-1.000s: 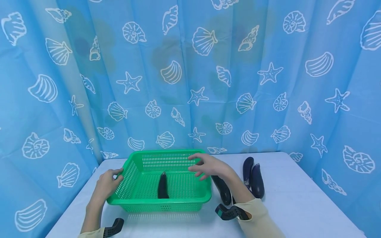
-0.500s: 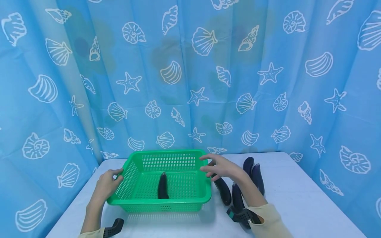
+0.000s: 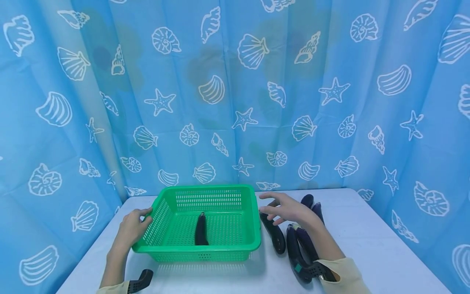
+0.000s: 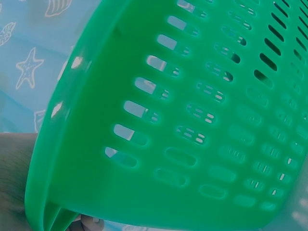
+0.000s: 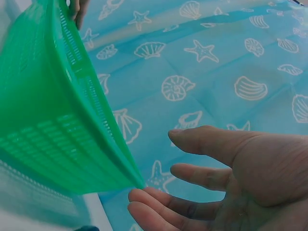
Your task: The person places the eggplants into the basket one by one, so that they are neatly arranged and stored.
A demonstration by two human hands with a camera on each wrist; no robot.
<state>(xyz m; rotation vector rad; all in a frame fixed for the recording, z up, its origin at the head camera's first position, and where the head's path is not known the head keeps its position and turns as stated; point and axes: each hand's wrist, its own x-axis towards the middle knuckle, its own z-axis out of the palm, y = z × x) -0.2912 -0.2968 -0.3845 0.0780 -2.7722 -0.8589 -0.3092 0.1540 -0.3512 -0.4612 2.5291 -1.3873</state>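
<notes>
A green plastic basket [image 3: 198,248] with slotted walls stands on the table, one dark eggplant [image 3: 200,230] lying inside it. My left hand [image 3: 130,228] grips the basket's left rim; in the left wrist view the wall hides most of that hand. Just past the right rim hovers my right hand [image 3: 286,208], fingers spread and relaxed, holding nothing. Beneath and beside it, several eggplants lie on the table: one near the basket [image 3: 275,237], a pair under the forearm, including a curved eggplant [image 3: 295,253], and two farther back, partly hidden by the arm.
A white-covered table [image 3: 374,253] extends to the right of the eggplants. Behind it hangs a blue curtain [image 3: 227,134] printed with white shells and starfish. Black wrist-camera mounts [image 3: 140,281] sit on both forearms.
My right hand has moved right, from above the basket's interior to outside its right rim, uncovering more of the nearer eggplants. The left hand, basket and eggplant inside have stayed put.
</notes>
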